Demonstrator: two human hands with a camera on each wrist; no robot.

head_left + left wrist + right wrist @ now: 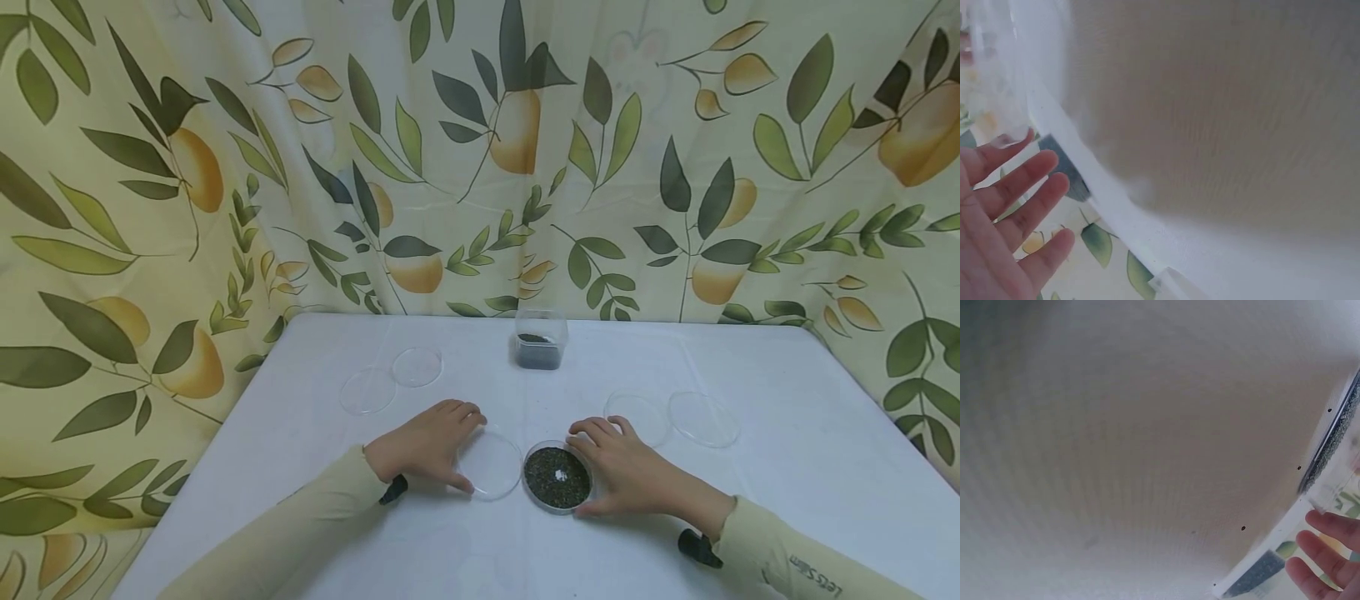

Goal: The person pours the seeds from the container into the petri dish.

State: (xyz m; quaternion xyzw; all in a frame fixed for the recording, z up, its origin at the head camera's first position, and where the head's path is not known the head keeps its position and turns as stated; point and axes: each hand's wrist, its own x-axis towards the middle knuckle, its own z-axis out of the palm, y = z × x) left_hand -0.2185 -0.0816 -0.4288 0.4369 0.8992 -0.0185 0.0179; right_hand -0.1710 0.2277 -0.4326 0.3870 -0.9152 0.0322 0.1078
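My left hand [438, 442] holds an empty clear round petri dish part [489, 465] by its edges, thumb at the near side and fingertips at the far side. In the left wrist view, the index fingertip touches the clear rim [1019, 75] while the other fingers are spread. Just right of it, my right hand [622, 467] grips a petri dish [557, 477] of dark, grainy material, with fingers and thumb at its right edge. The dish's dark layer [1338, 440] shows at the right edge of the right wrist view. Whether the clear part is a lid or a base I cannot tell.
At the back stands a clear square tub [538, 354] partly filled with dark grains. Two clear discs, one [367, 390] beside another [417, 367], lie back left; two more, a disc [637, 417] and its neighbour [702, 419], lie right. A few dark specks [1243, 528] dot the white cloth.
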